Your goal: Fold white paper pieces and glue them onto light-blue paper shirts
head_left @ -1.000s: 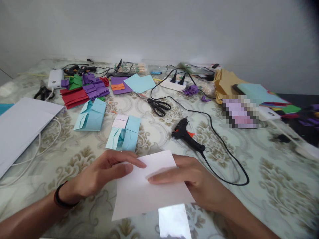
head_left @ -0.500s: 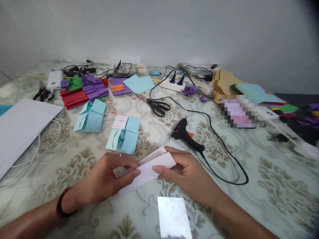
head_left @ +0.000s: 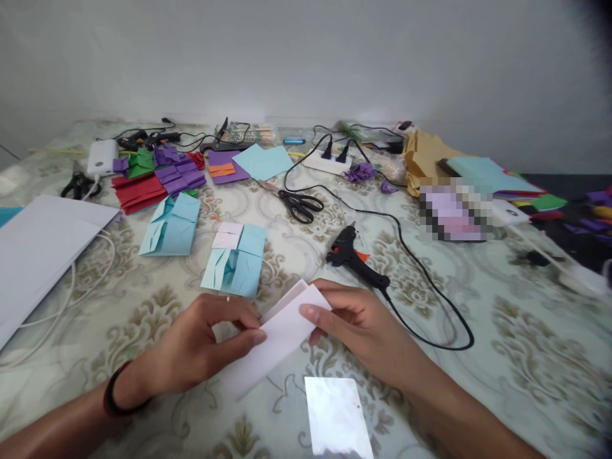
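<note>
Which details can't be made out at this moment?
All in the head view:
- Some fingertips of the left hand and right hand: hidden behind the folded white paper.
- Phone-like object: masked by pixelation.
- Large white paper: cut off by the left edge.
- Purple pieces: blurred near the right edge.

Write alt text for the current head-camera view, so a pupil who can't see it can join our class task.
A person's left hand and right hand hold a folded-over white sheet above a floral-patterned table. Beyond the hands lie two folded light-blue papers, a black glue gun and black-handled scissors.
</note>
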The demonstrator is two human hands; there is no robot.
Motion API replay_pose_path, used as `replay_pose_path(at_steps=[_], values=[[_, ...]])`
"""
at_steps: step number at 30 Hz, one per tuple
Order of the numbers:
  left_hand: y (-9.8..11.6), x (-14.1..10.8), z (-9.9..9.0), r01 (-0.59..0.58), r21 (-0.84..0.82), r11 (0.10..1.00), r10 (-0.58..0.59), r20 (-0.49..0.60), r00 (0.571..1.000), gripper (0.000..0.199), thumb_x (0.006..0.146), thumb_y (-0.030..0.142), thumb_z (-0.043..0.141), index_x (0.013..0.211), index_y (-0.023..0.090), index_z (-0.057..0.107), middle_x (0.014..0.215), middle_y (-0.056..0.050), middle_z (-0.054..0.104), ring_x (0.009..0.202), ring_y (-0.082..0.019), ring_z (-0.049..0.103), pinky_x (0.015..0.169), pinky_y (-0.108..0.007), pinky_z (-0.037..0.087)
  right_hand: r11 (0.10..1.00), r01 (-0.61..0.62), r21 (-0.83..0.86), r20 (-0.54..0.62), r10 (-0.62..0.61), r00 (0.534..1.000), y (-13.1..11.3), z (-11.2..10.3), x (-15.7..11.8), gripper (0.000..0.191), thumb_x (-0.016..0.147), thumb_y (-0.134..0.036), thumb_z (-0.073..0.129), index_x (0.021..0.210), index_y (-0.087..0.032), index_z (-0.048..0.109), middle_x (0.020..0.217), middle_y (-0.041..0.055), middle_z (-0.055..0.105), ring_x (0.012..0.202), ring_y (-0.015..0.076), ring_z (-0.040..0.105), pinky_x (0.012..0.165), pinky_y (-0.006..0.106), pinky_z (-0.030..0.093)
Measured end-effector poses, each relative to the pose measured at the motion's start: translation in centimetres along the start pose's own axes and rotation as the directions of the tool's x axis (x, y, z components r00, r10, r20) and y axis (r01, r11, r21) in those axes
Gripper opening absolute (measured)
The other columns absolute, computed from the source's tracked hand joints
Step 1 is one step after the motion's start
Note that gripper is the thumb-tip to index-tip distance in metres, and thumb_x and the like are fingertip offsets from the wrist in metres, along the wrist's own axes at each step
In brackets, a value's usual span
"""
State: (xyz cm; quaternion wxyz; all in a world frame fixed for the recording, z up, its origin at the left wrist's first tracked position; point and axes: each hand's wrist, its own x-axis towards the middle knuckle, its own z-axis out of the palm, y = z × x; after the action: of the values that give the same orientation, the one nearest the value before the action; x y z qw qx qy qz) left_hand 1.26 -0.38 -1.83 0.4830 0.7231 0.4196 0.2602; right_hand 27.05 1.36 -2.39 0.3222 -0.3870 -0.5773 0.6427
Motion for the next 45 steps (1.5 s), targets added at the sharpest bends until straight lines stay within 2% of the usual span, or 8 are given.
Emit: replay_pose_path(at_steps=[9, 18, 22, 28, 32, 36, 41, 45], values=[[0.2, -0.1, -0.2, -0.060, 0.114, 0.992, 0.065, -0.044, 0.997, 0.019, 0.102, 0.031, 0.063, 0.096, 0.024, 0.080, 0.101, -0.004, 0.081, 0.088, -0.020, 0.075, 0.079, -0.029, 0.058, 0.951, 0.047, -0.306, 0.258, 0.035, 0.966, -0.3, -0.3, -0.3, 0.029, 0.092, -0.043, 0.076, 0.113, -0.024, 0.084, 0.080, 0.0020, 0.076, 0.074, 0.0179, 0.067, 0.068, 0.026, 0.054], [0.0, -0.2, -0.6, -0.047, 0.079, 0.996, 0.048, -0.008, 0.999, 0.017, 0.101, 0.029, 0.064, 0.101, 0.025, 0.080, 0.103, -0.004, 0.081, 0.091, -0.020, 0.075, 0.080, -0.028, 0.058, 0.938, 0.109, -0.328, 0.315, 0.000, 0.949, -0.1, -0.4, -0.4, 0.025, 0.092, -0.044, 0.077, 0.098, -0.020, 0.081, 0.090, 0.0024, 0.073, 0.073, 0.0145, 0.065, 0.064, 0.022, 0.051], [-0.2, -0.1, -0.7, -0.014, -0.023, 1.000, 0.014, 0.003, 1.000, 0.014, 0.100, 0.028, 0.067, 0.096, 0.025, 0.080, 0.107, -0.003, 0.079, 0.096, -0.020, 0.074, 0.088, -0.029, 0.058, 0.938, 0.094, -0.335, 0.279, 0.004, 0.960, -0.1, -0.4, -0.2, 0.023, 0.092, -0.043, 0.077, 0.091, -0.020, 0.078, 0.089, 0.0009, 0.069, 0.074, 0.0137, 0.065, 0.063, 0.021, 0.050], [-0.5, -0.3, -0.7, -0.001, -0.085, 0.996, 0.004, 0.028, 1.000, 0.011, 0.098, 0.030, 0.069, 0.094, 0.025, 0.077, 0.144, -0.005, 0.066, 0.131, -0.026, 0.063, 0.112, -0.041, 0.050, 0.921, 0.213, -0.325, 0.121, -0.183, 0.976, -0.3, -0.3, -0.1, 0.006, 0.091, -0.023, 0.077, 0.096, -0.024, 0.082, 0.110, 0.0045, 0.071, 0.102, 0.0198, 0.070, 0.088, 0.029, 0.056], [-0.1, -0.4, -0.5, 0.030, 0.103, 0.994, -0.033, 0.028, 0.999, 0.018, 0.098, 0.036, 0.069, 0.089, 0.025, 0.079, 0.112, -0.004, 0.078, 0.112, -0.024, 0.070, 0.096, -0.033, 0.055, 0.944, 0.177, -0.280, 0.028, -0.176, 0.984, 0.1, 0.0, -0.3, 0.012, 0.090, -0.021, 0.077, 0.101, -0.025, 0.080, 0.115, 0.0061, 0.067, 0.105, 0.0203, 0.068, 0.086, 0.029, 0.059], [0.2, 0.0, -0.1, 0.015, 0.145, 0.989, -0.009, -0.044, 0.999, 0.026, 0.102, 0.036, 0.063, 0.085, 0.021, 0.077, 0.081, -0.001, 0.074, 0.074, -0.016, 0.066, 0.070, -0.027, 0.051, 0.985, 0.117, 0.124, -0.130, -0.101, 0.986, 0.9, 0.6, -0.1, 0.072, 0.085, -0.027, 0.085, 0.146, -0.038, 0.050, 0.131, 0.0047, 0.062, 0.107, 0.0179, 0.069, 0.087, 0.030, 0.061], [0.2, -0.2, 0.7, 0.079, 0.159, 0.984, -0.069, -0.064, 0.996, 0.024, 0.102, 0.037, 0.061, 0.090, 0.022, 0.075, 0.083, 0.001, 0.074, 0.075, -0.014, 0.065, 0.072, -0.026, 0.049, 0.975, -0.095, 0.200, -0.056, 0.108, 0.993, 1.4, 1.2, 0.1, 0.036, 0.087, -0.044, 0.082, 0.112, -0.019, 0.072, 0.095, 0.0048, 0.071, 0.079, 0.0141, 0.067, 0.072, 0.026, 0.057], [0.5, -0.5, 1.1, 0.122, 0.174, 0.977, -0.125, 0.003, 0.992, 0.019, 0.098, 0.038, 0.064, 0.090, 0.021, 0.065, 0.079, 0.003, 0.067, 0.072, -0.014, 0.061, 0.066, -0.025, 0.048, 0.973, -0.176, 0.148, -0.042, 0.184, 0.982, 1.4, 1.4, -0.2, 0.036, 0.087, -0.049, 0.082, 0.101, -0.016, 0.075, 0.090, 0.0049, 0.072, 0.073, 0.0132, 0.064, 0.067, 0.026, 0.053]])
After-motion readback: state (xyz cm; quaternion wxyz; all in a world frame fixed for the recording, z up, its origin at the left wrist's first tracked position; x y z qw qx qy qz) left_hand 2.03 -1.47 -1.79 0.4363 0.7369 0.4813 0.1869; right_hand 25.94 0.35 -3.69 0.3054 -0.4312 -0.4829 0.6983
